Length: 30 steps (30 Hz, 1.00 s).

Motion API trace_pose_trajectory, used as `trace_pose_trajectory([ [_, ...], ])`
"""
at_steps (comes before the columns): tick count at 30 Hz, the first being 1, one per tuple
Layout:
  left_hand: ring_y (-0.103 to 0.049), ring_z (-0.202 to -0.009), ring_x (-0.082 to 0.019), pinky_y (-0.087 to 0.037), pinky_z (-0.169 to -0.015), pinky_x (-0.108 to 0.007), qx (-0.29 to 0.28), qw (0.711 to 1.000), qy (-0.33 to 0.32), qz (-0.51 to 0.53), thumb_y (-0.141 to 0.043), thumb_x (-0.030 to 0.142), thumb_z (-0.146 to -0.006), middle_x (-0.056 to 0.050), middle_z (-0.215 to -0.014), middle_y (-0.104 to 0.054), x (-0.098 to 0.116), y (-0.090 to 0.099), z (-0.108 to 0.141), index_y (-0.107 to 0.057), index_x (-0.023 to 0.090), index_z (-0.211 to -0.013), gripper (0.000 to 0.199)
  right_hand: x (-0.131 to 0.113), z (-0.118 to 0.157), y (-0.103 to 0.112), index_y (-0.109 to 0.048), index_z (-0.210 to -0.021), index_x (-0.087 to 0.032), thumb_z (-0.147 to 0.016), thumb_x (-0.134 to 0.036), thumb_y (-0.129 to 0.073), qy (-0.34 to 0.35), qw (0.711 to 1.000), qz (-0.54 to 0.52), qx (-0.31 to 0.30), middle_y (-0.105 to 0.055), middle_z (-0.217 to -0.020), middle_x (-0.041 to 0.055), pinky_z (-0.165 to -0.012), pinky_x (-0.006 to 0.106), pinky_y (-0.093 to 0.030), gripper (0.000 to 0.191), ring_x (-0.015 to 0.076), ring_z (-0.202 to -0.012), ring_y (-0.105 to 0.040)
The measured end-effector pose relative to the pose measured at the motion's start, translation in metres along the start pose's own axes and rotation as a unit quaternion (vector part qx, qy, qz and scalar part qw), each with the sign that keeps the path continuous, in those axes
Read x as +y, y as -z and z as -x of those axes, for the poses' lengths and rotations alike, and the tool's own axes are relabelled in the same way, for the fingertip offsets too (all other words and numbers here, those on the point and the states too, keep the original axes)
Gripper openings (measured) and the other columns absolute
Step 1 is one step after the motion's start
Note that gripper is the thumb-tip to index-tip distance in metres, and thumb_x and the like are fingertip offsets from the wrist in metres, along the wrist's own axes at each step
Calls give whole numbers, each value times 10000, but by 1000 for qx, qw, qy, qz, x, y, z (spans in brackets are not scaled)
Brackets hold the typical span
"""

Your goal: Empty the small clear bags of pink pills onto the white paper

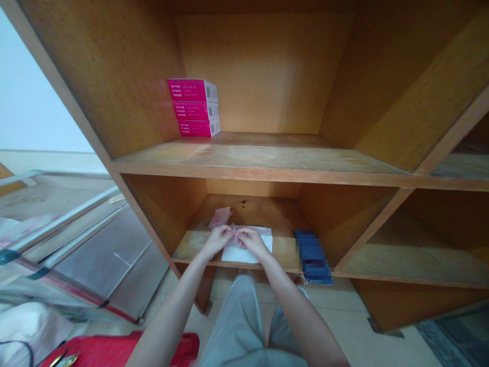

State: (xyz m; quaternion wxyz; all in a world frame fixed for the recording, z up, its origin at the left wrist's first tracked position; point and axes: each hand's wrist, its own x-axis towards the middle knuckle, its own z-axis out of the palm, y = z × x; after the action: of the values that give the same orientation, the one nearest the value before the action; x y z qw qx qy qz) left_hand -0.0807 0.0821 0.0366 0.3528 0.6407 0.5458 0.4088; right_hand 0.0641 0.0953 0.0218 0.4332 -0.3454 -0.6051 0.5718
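Note:
My left hand [219, 240] and my right hand [249, 240] meet over the lower shelf, fingers pinched together. Between them is a thin, see-through pinkish plastic piece [234, 232], gripped from both sides; it looks like a small bag, and whatever may be inside cannot be made out. A white sheet [263, 239] lies flat on the shelf beneath my hands. Just behind my left hand, a second pinkish plastic packet [220, 217] rests on the wood.
Three pink boxes [194, 111] are stacked on the upper shelf [267, 155] at left. A blurred-out dark blue item [313, 255] sits at the lower shelf's right front. Metal-framed panels [103, 255] lean at left; a red bag [103, 351] lies on the floor.

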Motion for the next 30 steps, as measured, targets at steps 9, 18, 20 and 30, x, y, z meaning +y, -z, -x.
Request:
trace_pose_trajectory([
  [9,-479,-553,-104,-365,-514,-202,-18,1000,-9,8,-460,253,-707,-4,-606,-546,-15,3,-5,-563,129,-656,168,-1,1,-2,-612,-694,-152,-669,-257,-548,-11,1000,-9,10,-568,-590,-12,-457,197,-366,126,75,-470,-462],
  [18,-498,-584,-119,-381,-548,-214,-24,999,-23,-27,-463,267,-708,-11,-612,-555,-7,7,-1,-575,128,-680,181,0,-2,-3,-616,-699,-148,-678,-272,-566,3,1000,16,10,-593,-588,-1,-483,207,-391,136,89,-473,-490],
  [20,-504,-598,-124,-377,-556,-215,-22,998,-31,-50,-462,255,-702,-11,-615,-559,-4,8,0,-576,129,-671,173,1,-4,-4,-619,-674,-150,-690,-222,-538,23,998,57,26,-607,-596,7,-509,209,-405,110,101,-509,-516],
  [30,-455,-524,-109,-307,-523,-211,32,979,-23,-202,-460,167,-635,13,-518,-513,22,9,7,-505,148,-527,118,-6,-7,-10,-616,-636,-167,-666,-115,-504,81,965,245,56,-637,-643,22,-585,218,-405,127,132,-600,-553],
])
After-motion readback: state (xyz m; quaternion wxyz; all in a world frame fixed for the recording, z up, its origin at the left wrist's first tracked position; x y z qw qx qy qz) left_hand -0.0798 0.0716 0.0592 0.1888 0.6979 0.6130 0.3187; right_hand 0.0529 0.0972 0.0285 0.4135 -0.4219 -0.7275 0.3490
